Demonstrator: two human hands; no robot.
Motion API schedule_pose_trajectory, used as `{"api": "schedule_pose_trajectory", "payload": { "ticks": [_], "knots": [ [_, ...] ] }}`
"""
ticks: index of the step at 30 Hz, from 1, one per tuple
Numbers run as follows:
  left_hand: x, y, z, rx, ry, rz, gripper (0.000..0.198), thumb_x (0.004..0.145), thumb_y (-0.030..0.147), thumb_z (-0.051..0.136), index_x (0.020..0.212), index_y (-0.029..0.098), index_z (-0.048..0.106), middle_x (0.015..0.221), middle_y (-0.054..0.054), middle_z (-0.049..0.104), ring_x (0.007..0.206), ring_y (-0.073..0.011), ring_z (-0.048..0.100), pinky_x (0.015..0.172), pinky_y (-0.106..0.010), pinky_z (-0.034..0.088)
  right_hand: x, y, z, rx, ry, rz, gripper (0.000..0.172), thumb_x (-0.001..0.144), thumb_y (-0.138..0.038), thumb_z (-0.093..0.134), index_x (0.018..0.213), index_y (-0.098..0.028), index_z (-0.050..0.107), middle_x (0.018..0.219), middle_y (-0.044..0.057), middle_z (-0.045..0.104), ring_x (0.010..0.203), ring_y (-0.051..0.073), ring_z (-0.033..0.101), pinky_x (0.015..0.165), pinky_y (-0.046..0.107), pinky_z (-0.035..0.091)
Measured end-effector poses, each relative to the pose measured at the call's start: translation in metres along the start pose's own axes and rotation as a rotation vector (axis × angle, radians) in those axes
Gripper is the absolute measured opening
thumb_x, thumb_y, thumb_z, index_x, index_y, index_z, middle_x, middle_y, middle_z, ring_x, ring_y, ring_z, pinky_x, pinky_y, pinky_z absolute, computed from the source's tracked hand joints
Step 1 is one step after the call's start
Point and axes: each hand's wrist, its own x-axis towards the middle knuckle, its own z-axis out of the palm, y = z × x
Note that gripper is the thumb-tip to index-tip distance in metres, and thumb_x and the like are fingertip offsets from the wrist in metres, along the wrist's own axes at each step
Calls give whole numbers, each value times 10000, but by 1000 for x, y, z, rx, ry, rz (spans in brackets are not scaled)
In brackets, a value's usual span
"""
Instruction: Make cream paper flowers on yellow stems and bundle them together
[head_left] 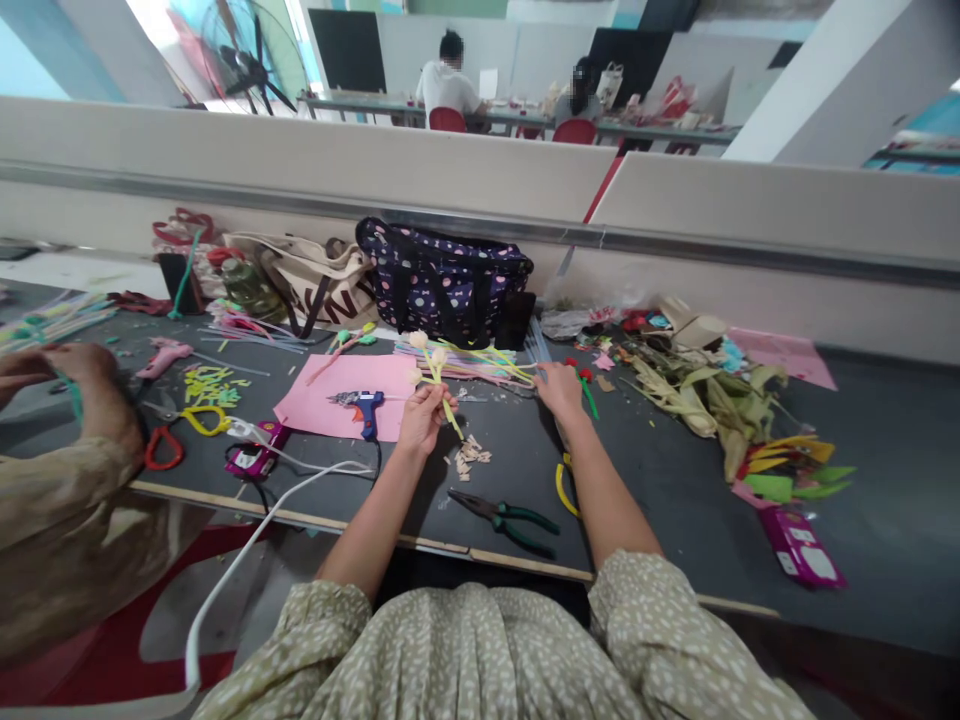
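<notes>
Two hands are working over the dark surface (pixel 675 500). The left hand (pixel 421 418) is gripping a small bunch of flowers (pixel 431 365), fingers clenched round the lower yellow-green stems. The pale heads are standing above the fingers, tilting away from the person, and one stem end is poking out below the fist. The right hand (pixel 559 388) is lying on the surface just to the right, fingertips touching the near end of a loose pile of stems (pixel 487 362); cannot tell whether those fingers are pinching anything. A red flower (pixel 583 380) is lying just beside that hand. A blue glue gun (pixel 364 405) is resting on a pink sheet (pixel 315 405) left of the bunch. Pale scraps (pixel 471 455) and green-handled pliers (pixel 506 518) are lying nearer the person. A spotted bag (pixel 442 280) is standing behind the pile.
</notes>
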Motion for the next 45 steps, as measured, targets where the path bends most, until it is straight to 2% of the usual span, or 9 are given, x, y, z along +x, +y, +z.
{"api": "schedule_pose_trajectory", "payload": {
  "ticks": [10,16,20,24,28,33,35,38,45],
  "knots": [
    [-5,0,-2,2,-27,2,326,593,314,841,783,129,652,637,12,628,587,-98,634,573,-209,556,-1,6,11,37,-106,-14,122,783,-249,639,870,-209,713,985,103,710,1014,250,587,850,325,423],
    [-9,6,-5,30,-3,23,307,610,320,826,778,137,646,638,11,628,590,-102,637,576,-213,545,-7,12,10,246,-29,57,37,743,-210,636,751,-193,669,797,73,691,852,216,613,760,303,444],
    [-12,10,-5,37,-13,36,304,624,310,822,790,129,643,646,10,630,593,-102,641,581,-213,543,-13,12,-2,498,96,53,165,752,-306,597,865,-190,630,718,11,662,668,163,591,651,273,460],
    [-16,14,-2,46,-3,74,304,615,307,829,775,127,643,633,7,630,574,-106,635,569,-217,546,-22,10,-33,777,268,66,261,790,-397,495,919,-191,590,753,-10,633,583,112,543,563,234,441],
    [-23,19,3,59,-14,115,331,585,330,845,776,136,658,641,2,639,584,-105,631,568,-206,542,-43,15,-85,1398,519,25,202,718,-340,628,873,-218,586,729,-34,591,530,77,499,524,220,421],
    [-32,18,9,84,-18,109,292,618,326,828,769,146,655,635,2,637,583,-106,626,567,-206,533,-102,11,-158,1283,1021,-144,63,792,-304,601,793,-264,551,816,3,601,643,131,585,595,301,482],
    [-35,16,10,85,-28,99,278,631,309,822,772,139,654,636,-2,639,572,-106,623,564,-213,534,-133,1,-180,1137,1086,-216,24,845,-308,570,828,-326,569,863,1,611,751,174,629,664,369,511],
    [-39,8,11,84,-62,85,264,646,296,814,780,133,655,639,-4,641,563,-104,621,566,-214,533,-178,-19,-193,962,1174,-207,107,900,-346,512,934,-397,600,739,-29,604,521,144,549,531,334,453],
    [-40,-18,23,46,-203,33,328,606,341,835,773,122,657,621,4,632,577,-104,629,589,-215,535,-196,-46,-141,457,549,-430,152,875,-271,580,954,-296,707,893,33,658,807,172,633,745,320,508]
  ]
}}
